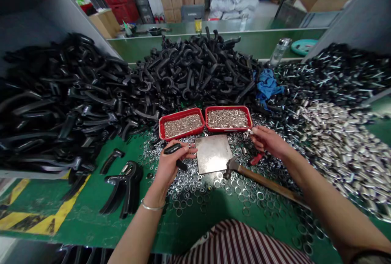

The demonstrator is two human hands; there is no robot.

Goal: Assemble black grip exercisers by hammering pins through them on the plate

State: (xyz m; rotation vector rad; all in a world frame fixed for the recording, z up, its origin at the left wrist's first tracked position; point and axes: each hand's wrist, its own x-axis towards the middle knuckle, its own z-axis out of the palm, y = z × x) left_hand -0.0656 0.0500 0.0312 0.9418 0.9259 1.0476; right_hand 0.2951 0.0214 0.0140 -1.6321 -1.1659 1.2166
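Note:
My left hand [172, 160] is closed around a black curved handle [173, 148], to the left of a flat square metal plate [214, 154]. Its fingertips are close to the plate's left edge. My right hand [267, 139] pinches thumb and finger together by the near right corner of the right red tray [251, 124]; what is in the pinch is too small to make out. A red-handled piece [256, 159] shows just below that hand, and whether the hand touches it I cannot tell. A hammer [259, 177] lies with its head against the plate's lower right corner.
A left red tray [160, 130] holds small metal pins. Washers and rings [187, 190] are strewn around the plate. Black handles [189, 64] are heaped behind and left, metal sleeves [345, 154] at right. Assembled hand grips [124, 188] lie left; a blue cloth [267, 84] lies behind.

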